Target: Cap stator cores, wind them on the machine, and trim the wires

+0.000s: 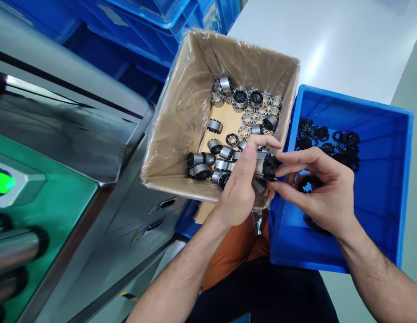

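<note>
My left hand (pixel 240 184) is closed around a silver metal cylinder (pixel 260 164) above the near right corner of the cardboard box. At the cylinder's right end, my right hand (pixel 318 184) pinches a black toothed plastic ring (pixel 270 167), which touches the metal. Another black ring (pixel 309 183) rests in the curl of my right palm. Below in the lined box (pixel 175 130) lie several silver rotor-like cores with black toothed ends (pixel 214 126) and bare slotted metal rings (pixel 247 119). The blue bin (pixel 376 202) under my right hand holds a heap of black plastic rings (pixel 346 143).
A metal machine edge (pixel 128 107) runs along the left, beside a green surface (pixel 63 215) with metal rollers and a lit green button (pixel 2 182). Blue crates (pixel 137 40) stand behind the box. A white table (pixel 349 40) is at the back right.
</note>
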A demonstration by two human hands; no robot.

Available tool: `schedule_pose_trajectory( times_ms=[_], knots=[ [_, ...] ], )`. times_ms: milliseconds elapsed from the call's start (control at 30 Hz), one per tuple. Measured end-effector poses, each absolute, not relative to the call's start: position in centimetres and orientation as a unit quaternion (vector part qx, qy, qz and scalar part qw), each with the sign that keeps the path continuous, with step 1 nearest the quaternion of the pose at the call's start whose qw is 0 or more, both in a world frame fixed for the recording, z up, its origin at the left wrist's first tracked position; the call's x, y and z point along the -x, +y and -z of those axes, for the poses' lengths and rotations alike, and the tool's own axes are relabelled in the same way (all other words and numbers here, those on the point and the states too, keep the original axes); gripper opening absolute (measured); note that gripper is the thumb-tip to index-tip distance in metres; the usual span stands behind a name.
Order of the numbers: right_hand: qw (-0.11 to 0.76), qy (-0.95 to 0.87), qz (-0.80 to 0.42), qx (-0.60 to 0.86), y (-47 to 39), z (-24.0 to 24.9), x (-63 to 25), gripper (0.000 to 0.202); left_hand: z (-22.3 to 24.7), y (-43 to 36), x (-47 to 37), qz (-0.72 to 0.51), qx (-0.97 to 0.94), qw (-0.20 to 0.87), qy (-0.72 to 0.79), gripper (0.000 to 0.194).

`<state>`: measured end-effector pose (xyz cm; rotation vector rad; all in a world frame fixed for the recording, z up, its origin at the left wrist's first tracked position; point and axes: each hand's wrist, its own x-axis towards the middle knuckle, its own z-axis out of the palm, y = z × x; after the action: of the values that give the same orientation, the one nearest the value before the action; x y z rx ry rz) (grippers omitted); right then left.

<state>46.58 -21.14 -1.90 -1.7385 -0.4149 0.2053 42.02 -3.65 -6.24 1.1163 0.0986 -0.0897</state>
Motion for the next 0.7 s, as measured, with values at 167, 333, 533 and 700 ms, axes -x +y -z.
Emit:
schedule_pose_trajectory(
  times_ms=[167,333,533,700],
  knots=[
    [0.618,-0.19,-0.094,0.757,-21.39,2.11,-46.79,0.028,6.3,-3.39,-41.87,0.043,-0.568,0.821,0.045,0.054],
    [0.623,-0.176,-0.115,0.753,-21.4,2.35,-47.02,0.029,6.37,-3.46,-42.0,0.038,-0.594,0.801,0.065,0.058],
    [0.653,-0.163,-0.125,0.729,-21.12,2.32,-47.18,0.035,5.88,-3.66,-42.48,0.1,-0.503,0.856,0.064,0.048],
    [0.643,-0.153,-0.105,0.743,-21.04,2.46,-47.06,0.039,5.92,-3.92,-42.5,0.043,-0.559,0.824,0.075,0.056]
  ],
)
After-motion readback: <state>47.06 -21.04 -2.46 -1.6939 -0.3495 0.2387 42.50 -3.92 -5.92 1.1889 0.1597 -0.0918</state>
